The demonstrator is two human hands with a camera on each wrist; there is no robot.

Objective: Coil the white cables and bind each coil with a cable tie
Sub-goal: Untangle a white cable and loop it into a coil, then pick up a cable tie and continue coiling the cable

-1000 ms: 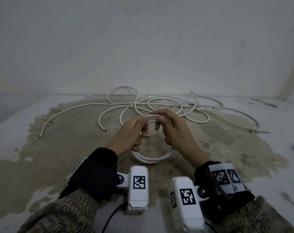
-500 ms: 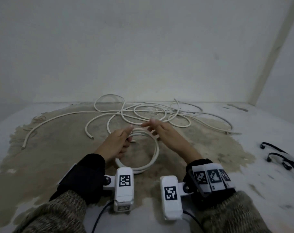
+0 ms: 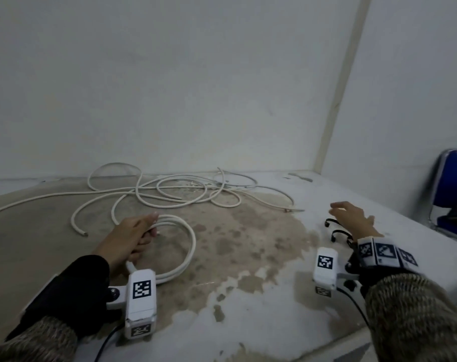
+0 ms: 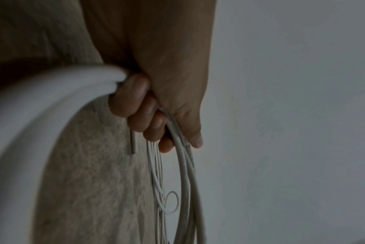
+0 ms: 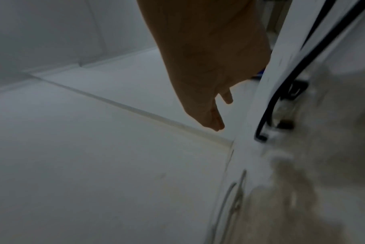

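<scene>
My left hand (image 3: 140, 232) grips a coil of white cable (image 3: 188, 250) at its near-left side, fingers curled round the bundled turns (image 4: 106, 82); the coil rests on the stained floor. My right hand (image 3: 348, 216) hovers open, fingers spread, just above black cable ties (image 3: 338, 233) lying on the white floor at the right. In the right wrist view the black cable ties (image 5: 281, 92) lie beside my straight fingers (image 5: 214, 118), apart from them. Loose white cables (image 3: 175, 190) lie tangled near the wall.
A loose cable end (image 3: 78, 228) lies left of the coil. A blue chair (image 3: 451, 194) stands at the far right. The grey wall (image 3: 196, 87) and its corner strip (image 3: 337, 100) close off the far side.
My right hand let go of the coil and moved right to above the black cable ties. The left hand kept its grip on the coil. The head view swung right.
</scene>
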